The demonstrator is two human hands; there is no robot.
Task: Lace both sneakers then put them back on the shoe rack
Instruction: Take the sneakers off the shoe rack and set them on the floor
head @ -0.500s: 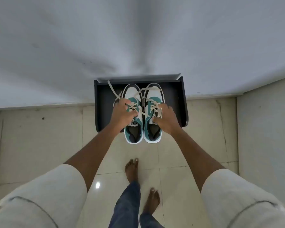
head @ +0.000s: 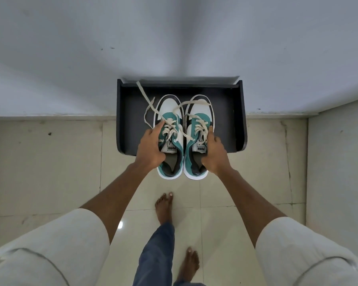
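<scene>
Two teal and white sneakers sit side by side, toes pointing to the wall, over the dark shoe rack [head: 128,112]. My left hand [head: 151,147] grips the outer side of the left sneaker [head: 170,112]. My right hand [head: 214,155] grips the outer side of the right sneaker [head: 201,112]. Both heels stick out past the rack's front edge. Cream laces [head: 147,100] are threaded through the eyelets, with loose ends trailing over the toes and onto the rack's left part.
The rack stands against a white wall [head: 174,38] on beige floor tiles [head: 50,162]. A second wall [head: 339,172] closes the right side. My bare feet [head: 163,205] stand on the tiles just before the rack.
Both hands have slid back from the laces to the sneakers' sides near the collars. The sneakers look a little lower and nearer the rack.
</scene>
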